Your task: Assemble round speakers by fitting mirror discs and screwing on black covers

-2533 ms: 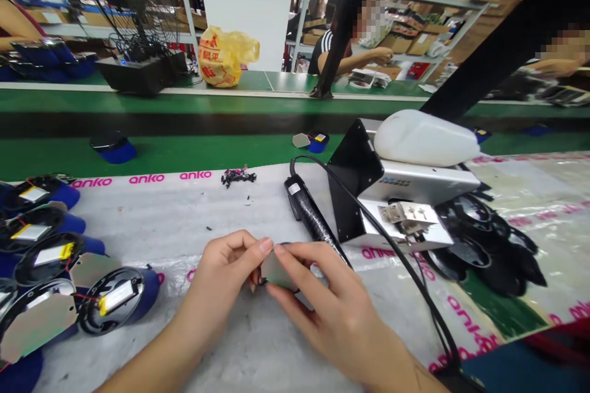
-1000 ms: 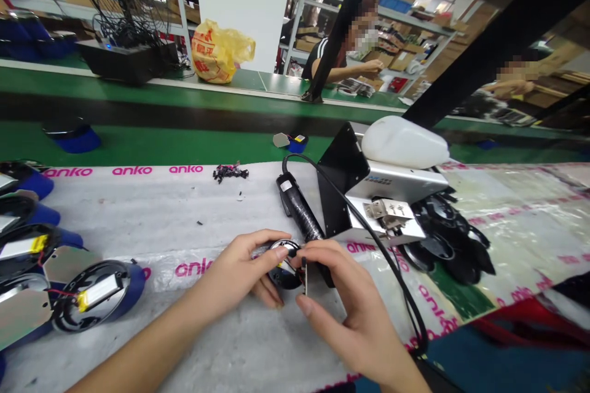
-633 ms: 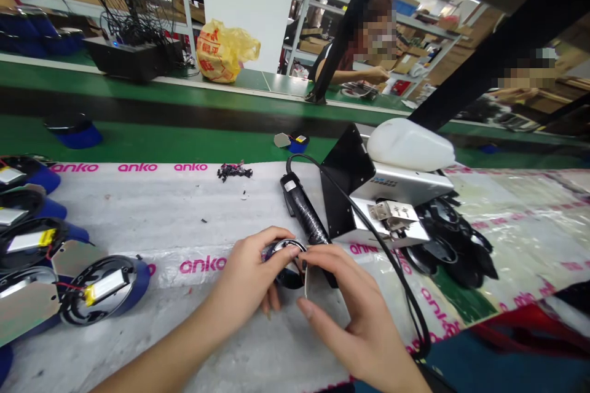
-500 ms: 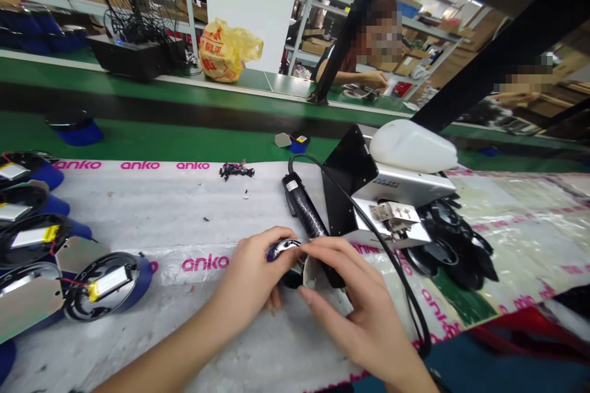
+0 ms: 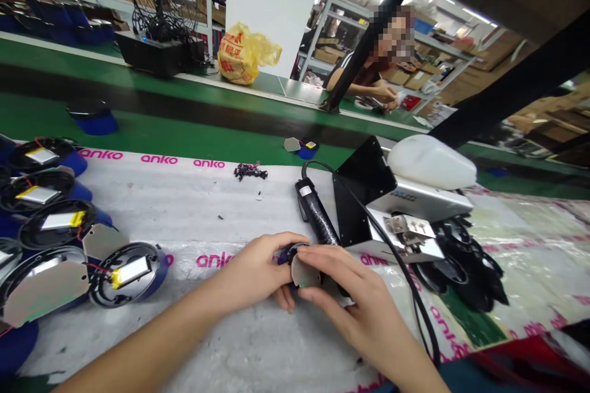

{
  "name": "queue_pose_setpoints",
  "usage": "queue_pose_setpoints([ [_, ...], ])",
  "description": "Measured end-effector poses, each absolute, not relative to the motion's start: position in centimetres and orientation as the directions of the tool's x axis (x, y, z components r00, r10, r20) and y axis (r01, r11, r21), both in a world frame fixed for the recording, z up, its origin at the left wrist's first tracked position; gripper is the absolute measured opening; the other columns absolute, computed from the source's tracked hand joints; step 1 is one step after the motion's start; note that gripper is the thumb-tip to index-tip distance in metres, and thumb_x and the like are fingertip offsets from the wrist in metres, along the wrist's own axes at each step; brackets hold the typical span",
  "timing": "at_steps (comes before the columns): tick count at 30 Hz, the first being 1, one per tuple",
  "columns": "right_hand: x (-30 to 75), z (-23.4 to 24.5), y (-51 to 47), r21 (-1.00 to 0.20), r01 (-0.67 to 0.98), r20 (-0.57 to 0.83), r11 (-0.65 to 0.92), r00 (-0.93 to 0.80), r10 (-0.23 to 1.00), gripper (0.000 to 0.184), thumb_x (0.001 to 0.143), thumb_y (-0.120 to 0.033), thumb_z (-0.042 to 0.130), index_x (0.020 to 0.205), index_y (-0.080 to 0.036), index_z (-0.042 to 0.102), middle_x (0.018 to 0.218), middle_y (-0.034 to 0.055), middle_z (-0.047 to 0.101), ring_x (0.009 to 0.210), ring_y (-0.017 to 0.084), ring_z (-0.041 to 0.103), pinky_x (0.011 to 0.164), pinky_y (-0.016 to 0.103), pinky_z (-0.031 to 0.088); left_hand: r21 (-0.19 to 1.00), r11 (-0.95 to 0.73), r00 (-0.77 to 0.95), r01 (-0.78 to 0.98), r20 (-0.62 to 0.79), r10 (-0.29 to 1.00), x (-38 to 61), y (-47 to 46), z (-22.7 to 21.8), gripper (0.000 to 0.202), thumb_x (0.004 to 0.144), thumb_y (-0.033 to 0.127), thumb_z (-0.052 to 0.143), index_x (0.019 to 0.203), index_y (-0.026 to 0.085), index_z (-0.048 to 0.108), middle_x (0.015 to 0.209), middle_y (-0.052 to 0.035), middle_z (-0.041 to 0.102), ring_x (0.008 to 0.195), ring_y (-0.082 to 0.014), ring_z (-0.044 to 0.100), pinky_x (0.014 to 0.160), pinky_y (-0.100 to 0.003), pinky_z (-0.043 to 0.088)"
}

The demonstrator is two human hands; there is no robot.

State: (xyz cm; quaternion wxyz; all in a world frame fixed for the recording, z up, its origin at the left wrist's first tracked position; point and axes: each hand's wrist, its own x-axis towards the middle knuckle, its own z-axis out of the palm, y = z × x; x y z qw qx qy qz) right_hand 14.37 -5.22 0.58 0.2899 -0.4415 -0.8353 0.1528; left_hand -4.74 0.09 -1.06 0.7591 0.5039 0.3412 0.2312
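My left hand (image 5: 258,269) is closed around a small blue-and-black round housing (image 5: 284,256), mostly hidden by the fingers. Between the fingers and thumb of my right hand (image 5: 357,288) is a flat grey plate (image 5: 304,274) with clipped corners, lying over the housing's open face. Whether the plate is seated in it, I cannot tell. Just behind my hands, a black electric screwdriver (image 5: 319,215) with a cable lies on the bench. To the left stand several similar blue housings (image 5: 159,276) with silver battery packs (image 5: 131,272) and grey plates (image 5: 48,285) on red wires.
A metal machine (image 5: 415,196) with a white bulging cover stands at right, black round parts (image 5: 465,264) beside it. Black scraps (image 5: 250,171) lie on the printed plastic sheet (image 5: 184,196). Across the green bench, a person (image 5: 364,83) works near a yellow bag (image 5: 239,55).
The grey plate has gone from tilted, nearly edge-on, to flatter over the housing, its broad face now showing. The whole view has shifted, so most things appear farther right.
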Motion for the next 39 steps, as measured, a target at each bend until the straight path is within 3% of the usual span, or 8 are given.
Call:
queue_pose_setpoints([
  [7, 14.6, 0.6, -4.8, -0.436, 0.646, 0.414, 0.627, -0.475, 0.777, 0.027, 0.094, -0.017, 0.064, 0.121, -0.022, 0.063, 0.121, 0.0068, 0.064, 0.112, 0.018, 0.060, 0.097, 0.029, 0.052, 0.838, 0.540, 0.797, -0.073, -0.276, 0.536, -6.6, 1.2, -1.5, 0.063, 0.084, 0.015, 0.068, 0.145, 0.019, 0.050, 0.068, -0.0021, 0.075, 0.065, -0.0185, 0.076, 0.070, -0.027, 0.058],
  [10, 14.7, 0.7, -4.8, -0.388, 0.652, 0.407, 0.651, -0.513, 0.756, 0.026, 0.095, -0.017, 0.062, 0.122, -0.019, 0.063, 0.122, 0.0094, 0.062, 0.112, 0.020, 0.058, 0.094, 0.034, 0.053, 0.794, 0.594, 0.816, -0.132, -0.254, 0.520, -6.6, 1.3, -1.4, 0.054, 0.088, 0.018, 0.066, 0.140, 0.017, 0.056, 0.075, -0.0040, 0.077, 0.067, -0.0167, 0.075, 0.071, -0.028, 0.059],
  [14, 14.7, 1.0, -4.6, -0.356, 0.665, 0.361, 0.656, -0.550, 0.753, 0.026, 0.096, -0.020, 0.060, 0.122, -0.018, 0.063, 0.124, 0.0115, 0.059, 0.117, 0.025, 0.051, 0.095, 0.041, 0.053, 0.777, 0.615, 0.782, -0.138, -0.296, 0.549, -6.2, 1.2, -1.1, 0.038, 0.097, 0.023, 0.054, 0.134, 0.015, 0.061, 0.075, -0.0052, 0.076, 0.062, -0.0153, 0.074, 0.068, -0.028, 0.061],
  [21, 14.2, 1.8, -5.3, -0.363, 0.744, 0.291, 0.562, -0.482, 0.826, 0.029, 0.097, -0.015, 0.056, 0.124, -0.020, 0.064, 0.130, 0.0134, 0.050, 0.120, 0.026, 0.048, 0.094, 0.042, 0.053, 0.829, 0.557, 0.673, -0.043, -0.388, 0.630, -5.2, 0.5, -1.1, 0.039, 0.102, 0.020, 0.047, 0.139, 0.015, 0.057, 0.069, -0.0028, 0.075, 0.057, -0.0142, 0.074, 0.060, -0.026, 0.061],
  [25, 14.0, 1.8, -5.4, -0.401, 0.734, 0.304, 0.548, -0.458, 0.836, 0.029, 0.097, -0.011, 0.054, 0.123, -0.018, 0.064, 0.116, 0.0108, 0.059, 0.105, 0.022, 0.054, 0.085, 0.036, 0.055, 0.851, 0.523, 0.637, -0.042, -0.381, 0.670, -5.1, 0.2, -1.0, 0.039, 0.101, 0.026, 0.049, 0.138, 0.016, 0.058, 0.071, -0.0022, 0.076, 0.059, -0.0150, 0.074, 0.060, -0.026, 0.061],
  [29, 14.2, 1.6, -4.9, -0.415, 0.715, 0.347, 0.563, -0.448, 0.824, 0.024, 0.095, -0.012, 0.060, 0.118, -0.016, 0.066, 0.110, 0.0075, 0.069, 0.100, 0.021, 0.056, 0.085, 0.037, 0.054, 0.858, 0.513, 0.654, -0.029, -0.372, 0.659, -5.3, 0.0, -1.1, 0.047, 0.098, 0.031, 0.056, 0.143, 0.015, 0.053, 0.068, -0.0014, 0.076, 0.063, -0.0162, 0.075, 0.064, -0.026, 0.062],
  [39, 14.2, 2.2, -4.6, -0.483, 0.709, 0.294, 0.514, -0.422, 0.858, 0.019, 0.091, -0.014, 0.066, 0.110, -0.018, 0.068, 0.105, 0.0042, 0.072, 0.094, 0.022, 0.057, 0.079, 0.038, 0.055, 0.880, 0.474, 0.589, -0.026, -0.370, 0.719, -4.9, -1.2, -1.0, 0.057, 0.089, 0.034, 0.067, 0.141, 0.016, 0.053, 0.063, 0.0014, 0.074, 0.059, -0.0174, 0.073, 0.060, -0.026, 0.059],
])
